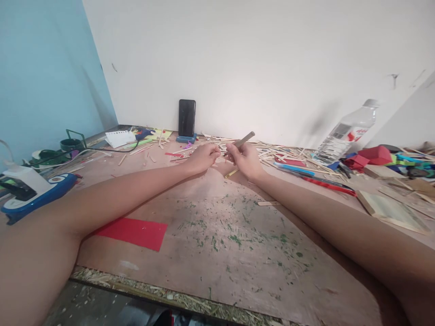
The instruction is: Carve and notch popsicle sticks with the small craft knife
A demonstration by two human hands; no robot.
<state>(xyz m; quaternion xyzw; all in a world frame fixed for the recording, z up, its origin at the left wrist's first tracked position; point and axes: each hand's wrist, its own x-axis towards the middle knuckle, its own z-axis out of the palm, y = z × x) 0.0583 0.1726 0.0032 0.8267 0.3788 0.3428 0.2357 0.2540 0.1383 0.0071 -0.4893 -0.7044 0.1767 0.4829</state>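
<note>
Both my hands are over the middle of the table (210,194), near the scattered wood strips. My right hand (247,160) is closed round a greyish-brown, pen-like stick (246,138), whose thick blunt end points up and to the right; its lower end is hidden by the fingers. Close on the left, my left hand (203,158) has its fingers curled together, and anything inside them is too small to make out. A thin yellow stick (231,173) lies on the table just below the right hand. Beside my left forearm is a flat red sheet (136,233), partly covered by it.
At the back a phone (186,117) stands on a blue holder (186,138). A plastic bottle (346,131) tilts on the right, near a blue pen (294,169) and a wood block (390,210). A blue-and-white power strip (44,194) is on the left. Green flakes litter the table's front.
</note>
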